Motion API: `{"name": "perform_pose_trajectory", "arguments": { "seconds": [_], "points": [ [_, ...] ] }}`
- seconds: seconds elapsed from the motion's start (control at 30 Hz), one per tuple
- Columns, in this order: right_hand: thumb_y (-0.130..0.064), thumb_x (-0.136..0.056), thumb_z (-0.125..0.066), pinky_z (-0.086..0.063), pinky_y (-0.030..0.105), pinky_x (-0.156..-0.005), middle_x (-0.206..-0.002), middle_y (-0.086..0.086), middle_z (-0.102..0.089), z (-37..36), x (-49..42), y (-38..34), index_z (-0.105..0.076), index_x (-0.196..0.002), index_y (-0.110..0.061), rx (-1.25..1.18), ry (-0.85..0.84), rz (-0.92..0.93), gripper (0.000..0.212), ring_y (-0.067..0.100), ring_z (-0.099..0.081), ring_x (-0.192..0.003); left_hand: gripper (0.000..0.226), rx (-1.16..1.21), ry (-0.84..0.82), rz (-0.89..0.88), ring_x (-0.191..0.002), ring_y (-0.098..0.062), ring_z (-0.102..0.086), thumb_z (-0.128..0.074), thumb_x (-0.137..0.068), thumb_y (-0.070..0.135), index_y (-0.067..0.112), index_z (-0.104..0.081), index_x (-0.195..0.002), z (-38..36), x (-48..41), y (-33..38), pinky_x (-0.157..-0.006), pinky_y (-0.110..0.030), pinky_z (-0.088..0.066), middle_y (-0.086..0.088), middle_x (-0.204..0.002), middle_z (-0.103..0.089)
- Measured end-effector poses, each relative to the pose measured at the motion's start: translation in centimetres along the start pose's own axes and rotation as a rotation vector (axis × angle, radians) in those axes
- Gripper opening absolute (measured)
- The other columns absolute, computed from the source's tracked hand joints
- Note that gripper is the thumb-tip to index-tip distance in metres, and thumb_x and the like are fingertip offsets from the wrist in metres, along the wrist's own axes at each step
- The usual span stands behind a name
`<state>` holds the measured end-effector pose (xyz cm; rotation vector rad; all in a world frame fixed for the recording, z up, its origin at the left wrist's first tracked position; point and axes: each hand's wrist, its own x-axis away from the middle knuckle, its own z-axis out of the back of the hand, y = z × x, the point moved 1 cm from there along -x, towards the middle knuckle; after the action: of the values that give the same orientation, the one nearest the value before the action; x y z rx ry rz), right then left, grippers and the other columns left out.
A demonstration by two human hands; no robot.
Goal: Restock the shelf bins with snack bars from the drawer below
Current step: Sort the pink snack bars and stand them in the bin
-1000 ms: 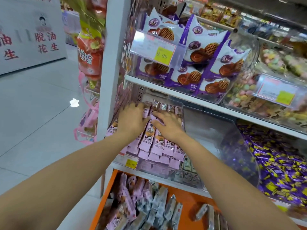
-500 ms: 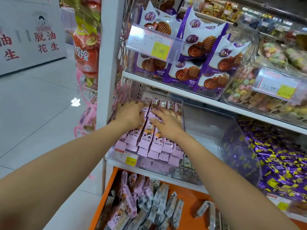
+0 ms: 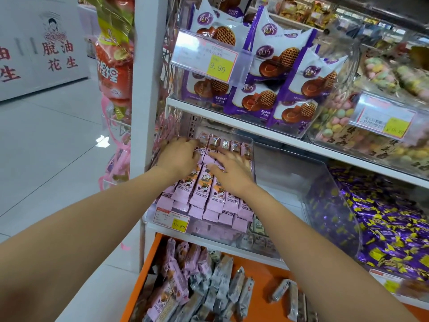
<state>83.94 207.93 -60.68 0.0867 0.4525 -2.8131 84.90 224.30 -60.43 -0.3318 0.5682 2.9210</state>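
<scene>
Both hands are inside the clear bin [image 3: 251,145]. The right hand [image 3: 232,169] lies flat with straight fingers on the pink snack bars [image 3: 199,196], and the left hand [image 3: 178,156] rests nearer the bin's left wall, fingers bent forward, so I cannot tell if it grips one. The bars are slim, glossy sticks in neat rows, long axis running from the bin's front to its back. Loose bars [image 3: 209,282] wait in the orange drawer [image 3: 262,273] directly under the bin, so I think the next reach goes straight down.
</scene>
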Motion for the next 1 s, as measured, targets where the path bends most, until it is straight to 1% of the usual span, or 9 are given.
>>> {"name": "perform_pose_trajectory", "arguments": {
  "seconds": [0.17, 0.23, 0.3, 0.43, 0.57, 0.77, 0.87, 0.93, 1.0],
  "points": [
    [-0.028, -0.098, -0.051, -0.032, 0.043, -0.109, -0.135, 0.001, -0.056, 1.4, 1.3, 0.0, -0.060, -0.129, -0.027, -0.253, 0.206, 0.076, 0.032, 0.021, -0.046, -0.125, 0.038, -0.028, 0.124, -0.078, -0.117, -0.033, -0.049, -0.045, -0.099, 0.028, 0.018, -0.056, -0.134, 1.3, 2.1, 1.0, -0.096, -0.043, -0.039, -0.013, -0.124, -0.058],
    [-0.020, -0.098, -0.052, -0.044, 0.025, -0.097, -0.128, 0.001, -0.059, 2.4, 2.7, -0.1, -0.064, -0.123, -0.021, -0.365, 0.225, 0.095, 0.028, 0.014, -0.052, -0.114, 0.035, -0.020, 0.192, -0.124, -0.112, -0.032, -0.052, -0.048, -0.097, 0.026, 0.016, -0.061, -0.128, 1.8, 3.2, 1.8, -0.093, -0.042, -0.039, -0.012, -0.119, -0.059],
    [-0.013, -0.098, -0.052, -0.042, 0.002, -0.075, -0.122, 0.001, -0.060, 3.3, 4.7, 0.2, -0.067, -0.117, -0.017, -0.445, 0.234, 0.090, 0.025, 0.006, -0.056, -0.097, 0.029, 0.002, 0.246, -0.189, -0.105, -0.033, -0.055, -0.053, -0.094, 0.022, 0.012, -0.066, -0.118, 2.0, 4.7, 3.0, -0.085, -0.042, -0.042, -0.012, -0.113, -0.059],
    [-0.009, -0.096, -0.054, -0.052, 0.018, -0.071, -0.101, -0.004, -0.068, 4.4, 9.8, 1.6, -0.070, -0.104, -0.020, -0.534, 0.278, 0.135, 0.021, 0.008, -0.066, -0.075, 0.016, 0.046, 0.306, -0.346, -0.083, -0.028, -0.056, -0.056, -0.090, 0.013, 0.011, -0.067, -0.102, 1.5, 8.3, 6.0, -0.059, -0.033, -0.038, -0.010, -0.099, -0.058],
    [-0.010, -0.096, -0.054, -0.051, 0.027, -0.061, -0.076, -0.002, -0.070, 4.9, 15.8, 3.8, -0.067, -0.091, -0.031, -0.563, 0.289, 0.103, 0.026, 0.016, -0.062, -0.060, 0.024, 0.114, 0.302, -0.505, -0.069, -0.019, -0.047, -0.040, -0.088, 0.021, 0.011, -0.062, -0.093, -0.1, 12.9, 9.5, -0.055, -0.027, -0.026, -0.005, -0.090, -0.054],
    [-0.040, -0.087, -0.051, -0.053, 0.053, -0.057, -0.068, 0.016, -0.067, 0.0, 23.1, 10.0, -0.065, -0.079, -0.035, -0.587, 0.187, -0.049, 0.017, 0.040, -0.060, -0.060, 0.020, 0.119, 0.055, -0.585, -0.064, -0.018, -0.047, -0.038, -0.086, 0.027, 0.017, -0.052, -0.095, -8.2, 19.0, 12.1, -0.046, -0.025, -0.025, -0.001, -0.087, -0.051],
    [-0.034, -0.089, -0.054, -0.054, 0.050, -0.062, -0.069, 0.007, -0.068, -3.7, 25.7, 13.7, -0.066, -0.082, -0.030, -0.550, 0.097, -0.150, 0.015, 0.030, -0.063, -0.062, 0.022, 0.034, -0.125, -0.542, -0.066, -0.028, -0.059, -0.039, -0.080, 0.032, 0.018, -0.047, -0.095, -13.5, 20.6, 11.3, -0.043, -0.030, -0.041, -0.006, -0.083, -0.056],
    [-0.024, -0.092, -0.056, -0.055, 0.039, -0.065, -0.074, -0.001, -0.067, -6.7, 26.7, 16.0, -0.066, -0.090, -0.030, -0.539, 0.006, -0.228, 0.012, 0.017, -0.061, -0.064, 0.037, -0.070, -0.326, -0.452, -0.083, -0.036, -0.062, -0.040, -0.086, 0.034, 0.015, -0.050, -0.115, -17.2, 21.1, 10.2, -0.056, -0.037, -0.053, -0.014, -0.104, -0.057],
    [-0.019, -0.096, -0.056, -0.050, 0.029, -0.067, -0.085, -0.001, -0.063, -9.4, 27.2, 17.7, -0.064, -0.104, -0.027, -0.539, -0.100, -0.301, 0.014, 0.009, -0.055, -0.068, 0.057, -0.206, -0.501, -0.336, -0.114, -0.037, -0.054, -0.044, -0.093, 0.036, 0.020, -0.035, -0.146, -19.9, 21.4, 8.9, -0.077, -0.037, -0.051, -0.015, -0.138, -0.040]
  ]
}}
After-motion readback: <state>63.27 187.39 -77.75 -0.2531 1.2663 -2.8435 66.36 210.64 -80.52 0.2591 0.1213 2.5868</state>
